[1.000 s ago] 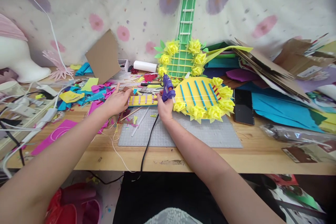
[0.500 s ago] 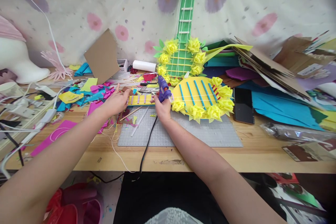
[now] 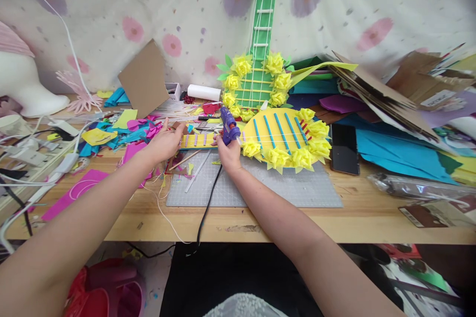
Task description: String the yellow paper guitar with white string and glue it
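Observation:
A yellow craft guitar (image 3: 273, 131) lies across the grey cutting mat, with blue strips on its body and yellow paper flowers along its edge. Its narrow neck (image 3: 199, 140), crossed by pale purple bars, points left. At the brown end of that neck, my left hand (image 3: 167, 141) is closed, the index finger raised; its grip underneath is partly hidden. My right hand (image 3: 228, 153) is wrapped round a purple glue gun (image 3: 229, 129), held over the join of neck and body. The gun's nozzle points right, and its black cord runs down off the table.
Behind stands a green craft guitar (image 3: 256, 79) with yellow flowers. A phone (image 3: 345, 149) lies right of the cutting mat (image 3: 297, 190). Coloured sheets (image 3: 401, 151) and cardboard pile up at the right. Paper scraps (image 3: 139, 133), brown cardboard (image 3: 145, 79) and power cables (image 3: 37, 153) crowd the left.
The glue gun and my right hand have shifted very slightly left. My left hand stays at the neck's end, and the guitar lies almost as before.

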The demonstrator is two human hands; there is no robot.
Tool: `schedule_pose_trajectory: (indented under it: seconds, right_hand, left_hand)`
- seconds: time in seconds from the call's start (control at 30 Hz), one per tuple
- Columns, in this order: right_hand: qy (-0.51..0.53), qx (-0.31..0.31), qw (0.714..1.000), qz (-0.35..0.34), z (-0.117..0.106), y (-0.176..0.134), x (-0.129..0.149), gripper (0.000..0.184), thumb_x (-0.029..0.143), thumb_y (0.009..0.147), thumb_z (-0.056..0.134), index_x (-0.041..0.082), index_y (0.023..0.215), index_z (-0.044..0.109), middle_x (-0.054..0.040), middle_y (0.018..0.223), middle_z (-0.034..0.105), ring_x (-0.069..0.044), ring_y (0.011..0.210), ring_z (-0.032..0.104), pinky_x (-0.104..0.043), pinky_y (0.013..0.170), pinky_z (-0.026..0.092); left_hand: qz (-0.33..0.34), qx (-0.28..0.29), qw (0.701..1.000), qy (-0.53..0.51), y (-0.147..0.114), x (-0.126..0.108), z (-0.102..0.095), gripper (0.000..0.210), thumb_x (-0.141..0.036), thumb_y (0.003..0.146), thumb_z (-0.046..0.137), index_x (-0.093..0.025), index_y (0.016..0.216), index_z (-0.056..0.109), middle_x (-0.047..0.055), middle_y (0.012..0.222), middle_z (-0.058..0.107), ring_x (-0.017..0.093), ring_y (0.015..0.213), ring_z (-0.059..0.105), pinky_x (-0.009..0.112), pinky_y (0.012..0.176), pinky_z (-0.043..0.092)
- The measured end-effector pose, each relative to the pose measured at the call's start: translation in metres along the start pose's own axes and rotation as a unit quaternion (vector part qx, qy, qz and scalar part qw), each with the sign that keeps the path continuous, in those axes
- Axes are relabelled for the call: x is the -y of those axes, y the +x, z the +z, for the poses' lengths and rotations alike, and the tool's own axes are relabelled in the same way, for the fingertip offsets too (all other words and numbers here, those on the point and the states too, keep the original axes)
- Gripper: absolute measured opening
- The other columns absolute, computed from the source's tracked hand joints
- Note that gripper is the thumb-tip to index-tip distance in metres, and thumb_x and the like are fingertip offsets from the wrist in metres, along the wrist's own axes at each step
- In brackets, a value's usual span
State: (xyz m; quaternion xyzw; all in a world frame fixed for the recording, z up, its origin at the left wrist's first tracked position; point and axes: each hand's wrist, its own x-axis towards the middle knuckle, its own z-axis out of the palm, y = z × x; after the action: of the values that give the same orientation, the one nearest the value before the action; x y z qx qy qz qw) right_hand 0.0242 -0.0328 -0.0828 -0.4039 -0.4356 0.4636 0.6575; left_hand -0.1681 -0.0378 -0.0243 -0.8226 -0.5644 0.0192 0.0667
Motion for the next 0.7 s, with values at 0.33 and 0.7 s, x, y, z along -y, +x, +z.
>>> schedule_pose_trajectory:
  seconds: [0.33,0.7]
  right_hand:
    - [-0.006,-0.013,0.999,0.029,-0.001,0.001,0.003,0.022,0.026,0.07,0.057,0.019,0.088,0.046,0.0012,0.078,0.059,-0.011,0.055,0.061,-0.027,0.058,0.054]
    - [0.002,-0.023,0.997,0.068,-0.001,0.003,0.009,0.016,0.023,0.069,0.056,0.019,0.083,0.048,0.0049,0.061,0.058,-0.011,0.05,0.06,-0.029,0.059,0.054]
  left_hand:
    - [-0.007,0.025,1.0,0.015,0.003,-0.003,-0.003,0.063,-0.018,0.071,0.045,-0.009,0.133,0.032,0.015,0.099,0.069,0.028,0.101,0.062,0.054,0.11,0.012]
    - [0.006,0.024,1.0,0.015,0.007,0.001,-0.004,0.061,-0.017,0.071,0.045,-0.009,0.13,0.035,0.014,0.094,0.07,0.028,0.1,0.062,0.054,0.109,0.013]
